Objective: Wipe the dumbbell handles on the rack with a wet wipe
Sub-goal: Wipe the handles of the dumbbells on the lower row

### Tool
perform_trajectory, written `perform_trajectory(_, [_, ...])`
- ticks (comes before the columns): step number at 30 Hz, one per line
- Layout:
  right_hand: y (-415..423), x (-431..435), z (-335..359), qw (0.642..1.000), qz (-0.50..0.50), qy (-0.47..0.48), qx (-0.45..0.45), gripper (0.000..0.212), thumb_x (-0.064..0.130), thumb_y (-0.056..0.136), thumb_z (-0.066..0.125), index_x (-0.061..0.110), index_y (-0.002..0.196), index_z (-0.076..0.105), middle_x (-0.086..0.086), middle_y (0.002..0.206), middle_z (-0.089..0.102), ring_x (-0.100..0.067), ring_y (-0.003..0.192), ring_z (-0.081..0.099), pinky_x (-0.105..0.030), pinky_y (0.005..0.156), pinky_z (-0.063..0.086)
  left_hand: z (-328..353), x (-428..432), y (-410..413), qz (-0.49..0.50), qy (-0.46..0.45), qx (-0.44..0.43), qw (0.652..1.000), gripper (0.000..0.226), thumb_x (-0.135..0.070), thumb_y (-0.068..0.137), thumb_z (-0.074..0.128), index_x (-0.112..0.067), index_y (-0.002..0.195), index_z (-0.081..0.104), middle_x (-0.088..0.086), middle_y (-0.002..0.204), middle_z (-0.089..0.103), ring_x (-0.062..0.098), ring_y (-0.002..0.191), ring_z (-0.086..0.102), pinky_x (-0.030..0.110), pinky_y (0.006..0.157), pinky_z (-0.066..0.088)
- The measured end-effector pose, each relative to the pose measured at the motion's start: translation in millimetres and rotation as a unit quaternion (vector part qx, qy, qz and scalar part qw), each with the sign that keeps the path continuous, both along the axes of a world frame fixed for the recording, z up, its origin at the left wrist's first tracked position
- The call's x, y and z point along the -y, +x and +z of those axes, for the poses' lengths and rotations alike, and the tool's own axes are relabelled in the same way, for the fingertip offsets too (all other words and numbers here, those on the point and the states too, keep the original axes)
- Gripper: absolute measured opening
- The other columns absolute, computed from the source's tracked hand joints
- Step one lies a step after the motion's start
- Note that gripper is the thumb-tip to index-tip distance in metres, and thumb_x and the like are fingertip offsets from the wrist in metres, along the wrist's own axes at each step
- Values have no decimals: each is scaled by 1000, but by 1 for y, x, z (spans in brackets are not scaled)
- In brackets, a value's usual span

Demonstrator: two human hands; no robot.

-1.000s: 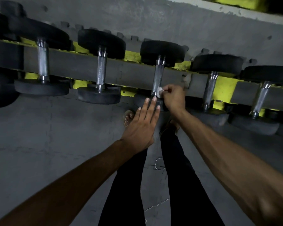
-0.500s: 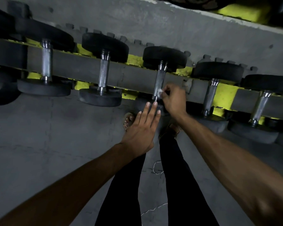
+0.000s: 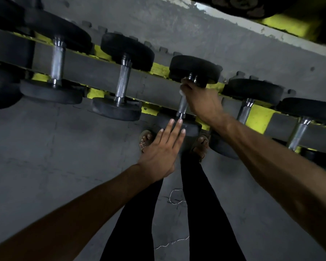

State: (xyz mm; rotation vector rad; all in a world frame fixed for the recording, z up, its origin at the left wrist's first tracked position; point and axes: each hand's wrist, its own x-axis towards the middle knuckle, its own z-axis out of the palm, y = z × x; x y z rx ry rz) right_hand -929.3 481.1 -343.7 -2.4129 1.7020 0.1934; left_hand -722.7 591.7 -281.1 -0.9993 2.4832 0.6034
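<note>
Grey floor is showing beneath; right hand is clenching wet wipe round dumbbell handle, left hand resting flat-fingered; bunched wipe risks slipping from fingertips

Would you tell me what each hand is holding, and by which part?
The right hand grips the wet wipe around the far end of the dumbbell handle. The left hand holds nothing, fingers straight.

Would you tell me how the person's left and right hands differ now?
The left hand lies flat, fingers straight, on the near weight; the right hand curls round the handle, holding a wet wipe. The left hand is nearer the person, the right hand farther. Both touch the same dumbbell.
</note>
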Motion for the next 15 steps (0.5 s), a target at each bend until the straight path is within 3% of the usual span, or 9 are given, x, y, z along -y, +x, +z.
perform_trajectory(2, [16,17,3,999,5,33,-41,19,9,94,55,8,111,64,-11,117,66,-37,75,68,-33,52,45,-1,-1,-1,-1,-6,1,1000,99,-37,92,52,1,163,-5,30,166,-24,46,156,-15,55,127,15])
perform_trajectory(4, [39,23,12,992,18,80,-91,14,16,90,62,10,100,70,-10,100,71,-32,79,71,-31,59,45,-2,-2,-2,-3,-11,4,1000,98,-37,93,51,2,163,-4,30,166,-23,46,156,-14,55,127,16])
perform_trajectory(6, [56,18,10,981,42,173,-74,19,21,91,62,11,103,72,-11,104,72,-29,92,71,-29,65,42,-4,-4,-2,-7,-19,12,1000,99,-39,91,54,1,163,-3,31,166,-20,47,156,-13,54,127,15])
perform_trajectory(8, [57,17,12,948,52,307,-64,25,25,97,56,11,114,67,-14,117,69,-32,104,67,-31,71,40,-4,-7,-3,-14,-26,22,999,104,-41,88,57,1,163,-2,33,165,-21,49,156,-13,53,125,16])
perform_trajectory(10, [46,28,13,960,64,257,-87,23,25,97,56,12,112,67,-12,114,69,-33,102,67,-34,70,40,-4,-10,-5,-10,-31,29,999,104,-41,89,56,2,163,-3,34,164,-24,51,155,-13,54,125,16])
perform_trajectory(12, [32,38,15,982,44,129,-130,21,12,97,53,7,109,70,-15,106,71,-37,95,70,-38,65,43,-4,-12,-7,-5,-36,30,999,101,-41,91,53,3,162,-5,35,163,-25,52,154,-14,56,126,14])
perform_trajectory(15, [25,32,15,991,21,98,-84,22,7,98,48,3,109,67,-18,105,70,-41,91,68,-39,63,44,-1,-13,-8,-1,-31,33,999,102,-42,92,53,3,162,-7,34,163,-26,51,155,-14,57,127,15])
